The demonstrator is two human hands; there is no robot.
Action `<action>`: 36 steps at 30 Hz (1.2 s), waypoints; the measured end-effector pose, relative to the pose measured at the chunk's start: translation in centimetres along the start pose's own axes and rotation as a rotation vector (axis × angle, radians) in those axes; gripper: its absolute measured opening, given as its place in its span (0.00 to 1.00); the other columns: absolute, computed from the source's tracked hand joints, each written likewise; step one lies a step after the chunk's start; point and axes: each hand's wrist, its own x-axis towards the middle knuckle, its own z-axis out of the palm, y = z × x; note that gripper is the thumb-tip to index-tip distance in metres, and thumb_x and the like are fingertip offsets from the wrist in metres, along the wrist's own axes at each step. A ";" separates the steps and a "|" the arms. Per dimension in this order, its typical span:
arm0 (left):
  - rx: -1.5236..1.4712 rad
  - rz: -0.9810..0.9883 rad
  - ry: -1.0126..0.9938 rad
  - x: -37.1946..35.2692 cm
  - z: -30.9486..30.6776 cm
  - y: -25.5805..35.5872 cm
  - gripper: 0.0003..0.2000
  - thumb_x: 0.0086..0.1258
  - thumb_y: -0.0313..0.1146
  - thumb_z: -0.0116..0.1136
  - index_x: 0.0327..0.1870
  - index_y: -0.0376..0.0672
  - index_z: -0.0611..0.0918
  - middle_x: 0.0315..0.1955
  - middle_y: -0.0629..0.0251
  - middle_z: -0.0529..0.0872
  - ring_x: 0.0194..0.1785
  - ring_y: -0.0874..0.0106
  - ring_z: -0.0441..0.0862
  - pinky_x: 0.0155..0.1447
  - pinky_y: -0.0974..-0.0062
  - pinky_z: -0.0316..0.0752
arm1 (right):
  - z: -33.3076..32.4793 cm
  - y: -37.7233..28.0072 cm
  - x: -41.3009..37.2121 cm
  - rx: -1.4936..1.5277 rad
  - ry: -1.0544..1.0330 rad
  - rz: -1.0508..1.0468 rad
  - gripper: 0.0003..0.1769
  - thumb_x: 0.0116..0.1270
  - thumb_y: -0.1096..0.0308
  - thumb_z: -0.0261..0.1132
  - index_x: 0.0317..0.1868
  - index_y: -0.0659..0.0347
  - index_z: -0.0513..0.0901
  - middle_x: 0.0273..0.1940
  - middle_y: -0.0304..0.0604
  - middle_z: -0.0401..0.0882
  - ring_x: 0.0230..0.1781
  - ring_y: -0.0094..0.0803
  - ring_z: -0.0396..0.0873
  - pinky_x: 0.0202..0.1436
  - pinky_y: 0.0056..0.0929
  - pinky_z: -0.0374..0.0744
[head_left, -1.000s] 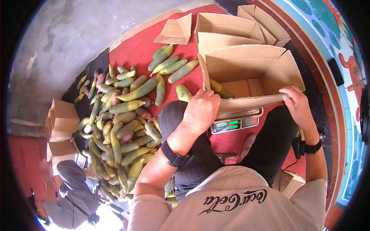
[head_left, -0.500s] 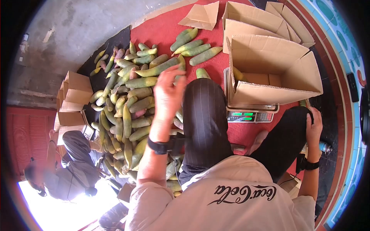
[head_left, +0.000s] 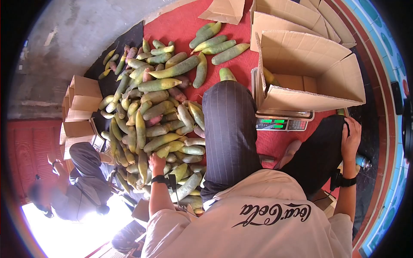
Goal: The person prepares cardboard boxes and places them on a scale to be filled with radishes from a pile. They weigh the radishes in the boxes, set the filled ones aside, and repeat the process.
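A big heap of long green and yellow fruits (head_left: 150,112) lies on a red mat (head_left: 180,26) to my left. My left hand (head_left: 157,163) is down on the near end of the heap, fingers over a fruit; the grip is not clear. My right hand (head_left: 350,137) rests flat on my right knee and holds nothing. An open cardboard box (head_left: 309,96) stands on a scale (head_left: 282,124) ahead of my knees, with one fruit (head_left: 269,77) showing inside it.
Three loose fruits (head_left: 215,43) lie near the box. More open boxes (head_left: 292,17) stand behind it, and a flat cardboard piece (head_left: 223,10) lies beside them. Small folded boxes (head_left: 79,103) are stacked at left. Another person (head_left: 81,189) sits at lower left. A bottle (head_left: 363,162) lies by my right hand.
My left hand left the box rim, swung left over the heap and dropped to its near end. My right hand came off the box and settled on my knee.
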 end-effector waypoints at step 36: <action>0.189 0.378 -0.227 -7.7 4.3 9.7 0.17 0.60 0.44 0.60 0.46 0.47 0.83 0.51 0.60 0.79 0.56 0.60 0.76 0.56 0.62 0.73 | 0.2 -0.3 -0.2 0.004 0.044 0.015 0.12 0.62 0.77 0.59 0.46 0.64 0.79 0.47 0.49 0.78 0.49 0.47 0.74 0.56 0.38 0.72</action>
